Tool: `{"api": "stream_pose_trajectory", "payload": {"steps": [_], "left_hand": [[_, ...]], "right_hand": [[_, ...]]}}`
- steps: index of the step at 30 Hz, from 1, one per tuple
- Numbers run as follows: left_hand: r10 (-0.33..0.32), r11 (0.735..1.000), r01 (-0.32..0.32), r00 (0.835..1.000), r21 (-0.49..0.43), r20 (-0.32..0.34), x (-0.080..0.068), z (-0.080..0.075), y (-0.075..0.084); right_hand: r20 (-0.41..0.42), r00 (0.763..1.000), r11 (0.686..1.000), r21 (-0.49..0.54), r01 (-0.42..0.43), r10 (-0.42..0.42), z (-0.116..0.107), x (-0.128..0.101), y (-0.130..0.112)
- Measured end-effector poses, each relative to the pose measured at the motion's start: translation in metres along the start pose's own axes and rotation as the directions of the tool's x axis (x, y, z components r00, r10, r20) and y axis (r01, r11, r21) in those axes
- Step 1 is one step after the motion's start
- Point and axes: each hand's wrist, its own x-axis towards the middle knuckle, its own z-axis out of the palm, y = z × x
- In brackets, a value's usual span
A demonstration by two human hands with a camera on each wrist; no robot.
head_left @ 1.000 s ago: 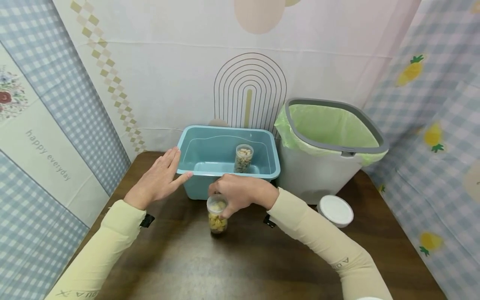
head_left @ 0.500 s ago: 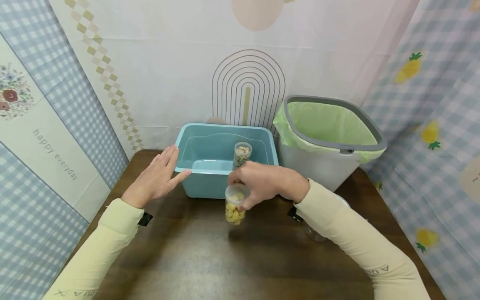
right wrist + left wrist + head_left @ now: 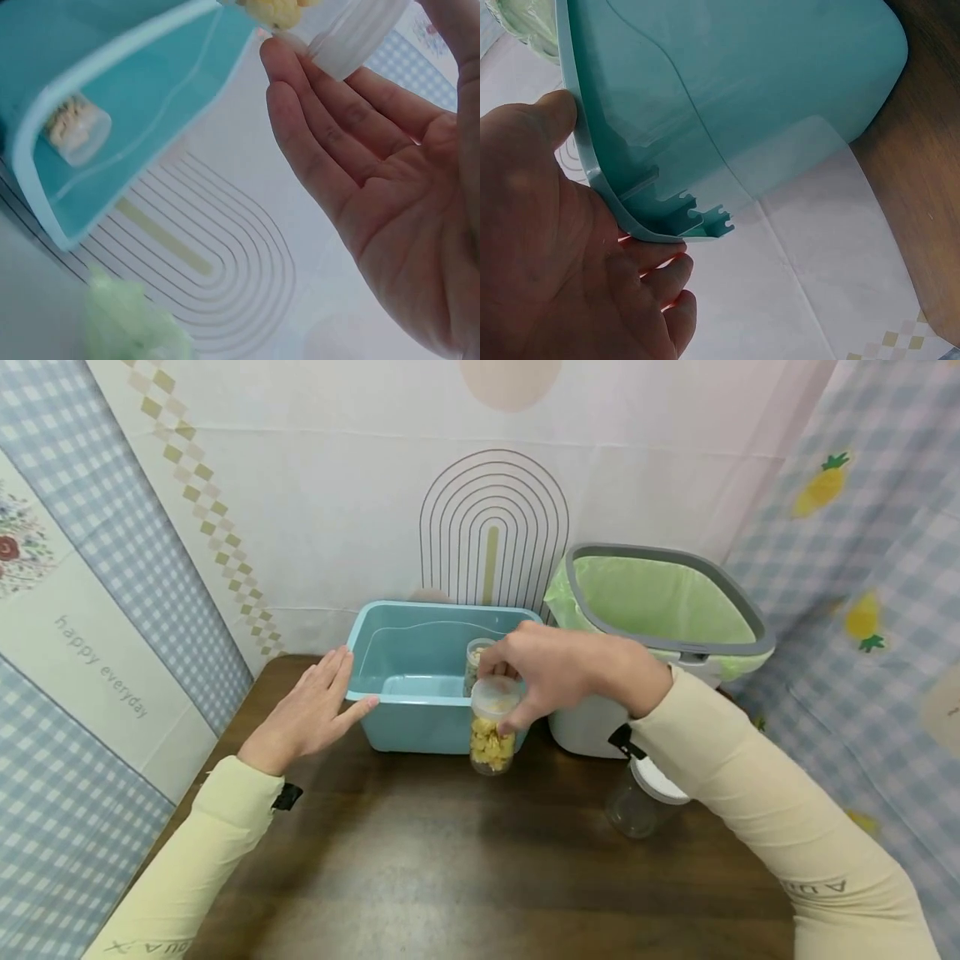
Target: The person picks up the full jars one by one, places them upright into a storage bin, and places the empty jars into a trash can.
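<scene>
A grey-rimmed waste bin [image 3: 660, 643] lined with a green bag stands at the back right of the dark wooden counter [image 3: 420, 877]. 1 clear empty jar [image 3: 637, 802] with a white lid stands in front of it

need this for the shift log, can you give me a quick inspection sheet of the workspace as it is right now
surface: dark wooden table, no spills seen.
job's things: clear jar of yellow pieces, capped, held above the table in front of the teal bin; second filled jar stands inside the bin.
clutter: empty clear jar with white lid on the table under the right forearm.
grips: right hand holds the yellow-filled jar by its top; left hand, fingers straight, rests against the bin's left rim.
cables: nothing seen.
surroundings: white waste bin with green liner right of the teal bin; patterned cloth backdrops on three sides.
</scene>
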Motion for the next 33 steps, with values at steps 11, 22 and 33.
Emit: {"api": "stream_pose_trajectory", "payload": {"steps": [11,22,33], "left_hand": [[-0.011,1.000,0.011,1.000,-0.021,0.002,-0.003,0.000,-0.003],[-0.011,1.000,0.011,1.000,-0.009,0.009,-0.003,0.000,-0.005],[0.006,1.000,-0.006,1.000,0.004,0.001,0.001,0.001,-0.004]], "right_hand": [[-0.038,0.997,0.997,-0.031,-0.072,0.071,-0.043,0.012,-0.002],[-0.058,0.988,0.989,-0.030,-0.143,0.141,-0.062,0.038,0.013],[-0.069,0.977,0.979,-0.008,-0.202,0.201,-0.060,0.058,0.036]]}}
